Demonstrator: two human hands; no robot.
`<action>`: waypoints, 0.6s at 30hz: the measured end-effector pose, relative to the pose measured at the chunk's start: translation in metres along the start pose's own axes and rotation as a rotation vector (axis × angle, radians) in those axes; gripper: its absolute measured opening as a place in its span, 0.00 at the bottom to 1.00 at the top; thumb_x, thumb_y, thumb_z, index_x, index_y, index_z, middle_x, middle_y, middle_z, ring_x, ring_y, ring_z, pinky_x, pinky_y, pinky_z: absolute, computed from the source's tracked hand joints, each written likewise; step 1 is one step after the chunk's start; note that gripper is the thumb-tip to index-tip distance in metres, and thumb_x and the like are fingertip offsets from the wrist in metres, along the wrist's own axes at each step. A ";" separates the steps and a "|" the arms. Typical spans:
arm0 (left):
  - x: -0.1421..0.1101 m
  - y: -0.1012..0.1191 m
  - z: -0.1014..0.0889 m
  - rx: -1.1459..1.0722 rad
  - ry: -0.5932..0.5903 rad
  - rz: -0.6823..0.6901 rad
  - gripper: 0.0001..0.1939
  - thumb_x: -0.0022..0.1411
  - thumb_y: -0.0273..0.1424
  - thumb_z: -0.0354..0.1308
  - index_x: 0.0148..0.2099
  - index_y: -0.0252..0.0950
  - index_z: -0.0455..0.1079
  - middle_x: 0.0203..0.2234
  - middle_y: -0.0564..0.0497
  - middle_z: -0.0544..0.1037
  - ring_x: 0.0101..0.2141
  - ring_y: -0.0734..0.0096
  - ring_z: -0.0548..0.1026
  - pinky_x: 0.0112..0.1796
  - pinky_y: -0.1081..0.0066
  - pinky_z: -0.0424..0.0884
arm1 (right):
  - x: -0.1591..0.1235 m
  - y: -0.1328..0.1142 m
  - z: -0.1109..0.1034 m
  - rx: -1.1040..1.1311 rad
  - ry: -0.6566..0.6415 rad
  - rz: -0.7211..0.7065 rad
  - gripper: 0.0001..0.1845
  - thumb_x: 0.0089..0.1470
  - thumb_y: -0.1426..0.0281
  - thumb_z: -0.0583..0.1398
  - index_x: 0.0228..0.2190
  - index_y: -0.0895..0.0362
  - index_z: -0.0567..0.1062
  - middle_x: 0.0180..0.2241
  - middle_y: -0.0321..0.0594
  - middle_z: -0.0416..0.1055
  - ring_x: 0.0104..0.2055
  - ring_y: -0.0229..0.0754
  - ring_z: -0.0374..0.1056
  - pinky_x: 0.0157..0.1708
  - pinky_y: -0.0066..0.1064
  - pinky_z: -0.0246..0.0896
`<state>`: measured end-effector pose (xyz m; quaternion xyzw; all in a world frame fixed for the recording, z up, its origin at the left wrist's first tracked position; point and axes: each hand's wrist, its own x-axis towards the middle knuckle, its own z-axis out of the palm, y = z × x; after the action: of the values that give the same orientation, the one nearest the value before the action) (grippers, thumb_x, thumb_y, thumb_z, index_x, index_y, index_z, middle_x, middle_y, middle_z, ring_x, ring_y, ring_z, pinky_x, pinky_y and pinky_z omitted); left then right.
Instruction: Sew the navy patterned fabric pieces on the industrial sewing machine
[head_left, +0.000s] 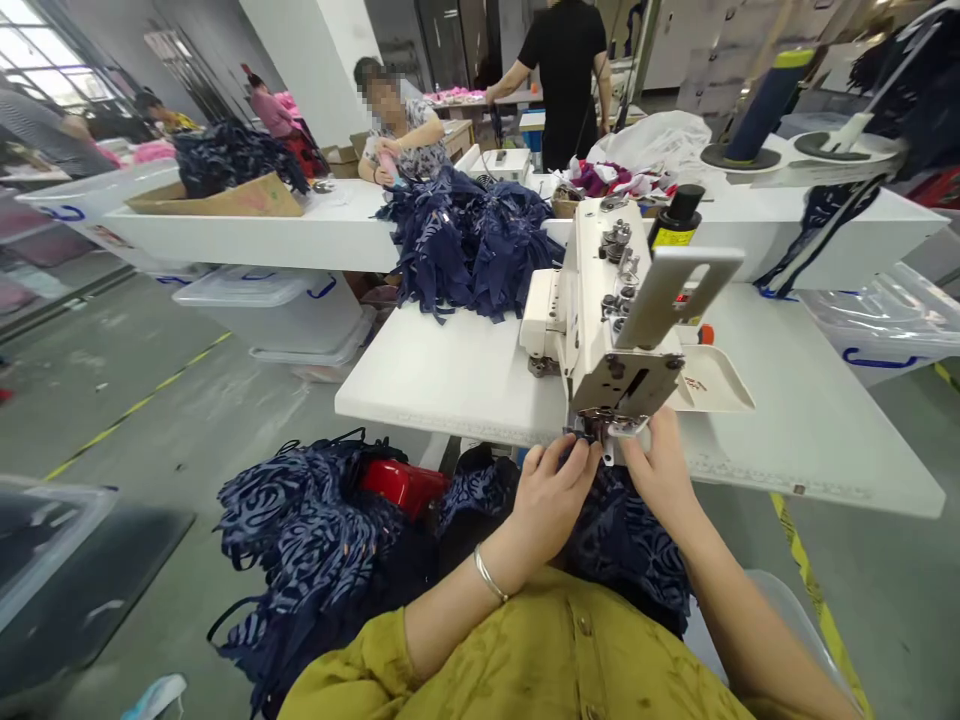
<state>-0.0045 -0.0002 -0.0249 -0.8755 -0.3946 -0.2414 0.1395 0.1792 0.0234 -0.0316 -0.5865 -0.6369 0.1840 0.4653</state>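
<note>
A white table (817, 450) stands on the grey workshop floor (157, 340), with a sewing machine (592, 290) mounted at its front edge. The left hand (551, 490) pinches dark fabric (583, 435) under the machine head. The right hand (664, 470) is positioned just beside it, at the right of the sewing point; whether its fingers grip cannot be determined. Patterned navy cloth (634, 545) hangs below, between the forearms. A navy bundle (472, 245) rests left of the machine; a cream tray (716, 380) sits to its right.
</note>
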 end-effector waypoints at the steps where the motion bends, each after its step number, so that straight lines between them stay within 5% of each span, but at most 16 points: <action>1: 0.000 -0.001 0.000 -0.045 -0.014 -0.001 0.21 0.68 0.25 0.48 0.62 0.36 0.62 0.52 0.47 0.73 0.55 0.63 0.68 0.51 0.64 0.63 | -0.011 -0.001 -0.001 0.014 -0.046 0.058 0.18 0.59 0.60 0.53 0.47 0.56 0.68 0.47 0.50 0.69 0.50 0.51 0.64 0.49 0.42 0.63; 6: -0.016 -0.013 0.006 -0.486 -0.067 -0.021 0.24 0.69 0.38 0.48 0.64 0.37 0.56 0.58 0.43 0.66 0.62 0.61 0.58 0.60 0.60 0.59 | -0.058 0.005 -0.005 0.199 -0.595 0.339 0.23 0.59 0.51 0.52 0.39 0.57 0.74 0.36 0.43 0.76 0.39 0.50 0.71 0.41 0.36 0.67; 9: -0.054 -0.021 0.022 -0.759 -0.122 -0.068 0.54 0.50 0.56 0.61 0.69 0.35 0.43 0.64 0.34 0.53 0.65 0.47 0.51 0.61 0.51 0.55 | -0.080 0.021 -0.010 0.392 -0.691 0.415 0.26 0.58 0.48 0.53 0.37 0.57 0.76 0.35 0.43 0.77 0.39 0.49 0.71 0.41 0.36 0.68; 12: -0.101 -0.020 0.038 -0.891 -0.268 -0.219 0.72 0.35 0.54 0.71 0.70 0.30 0.31 0.63 0.28 0.51 0.63 0.45 0.56 0.58 0.53 0.62 | -0.099 0.040 -0.008 0.624 -0.715 0.473 0.34 0.51 0.40 0.54 0.37 0.57 0.78 0.33 0.47 0.78 0.38 0.52 0.73 0.41 0.40 0.69; 15: -0.132 -0.018 0.046 -0.679 -0.373 -0.330 0.52 0.51 0.39 0.69 0.69 0.32 0.43 0.54 0.39 0.70 0.52 0.61 0.72 0.49 0.68 0.73 | -0.111 0.046 0.009 0.777 -0.726 0.604 0.39 0.47 0.36 0.52 0.40 0.56 0.78 0.34 0.50 0.78 0.40 0.54 0.74 0.41 0.44 0.69; 18: -0.136 -0.033 0.037 -0.364 -0.306 -0.392 0.25 0.66 0.27 0.53 0.64 0.38 0.57 0.44 0.50 0.78 0.42 0.73 0.77 0.42 0.76 0.74 | -0.112 0.036 0.039 0.796 -0.754 0.700 0.37 0.50 0.39 0.54 0.42 0.57 0.77 0.34 0.50 0.78 0.41 0.53 0.74 0.42 0.46 0.69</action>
<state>-0.0956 -0.0475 -0.1263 -0.8196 -0.5225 -0.1960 -0.1299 0.1553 -0.0583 -0.1214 -0.4373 -0.4111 0.7398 0.3041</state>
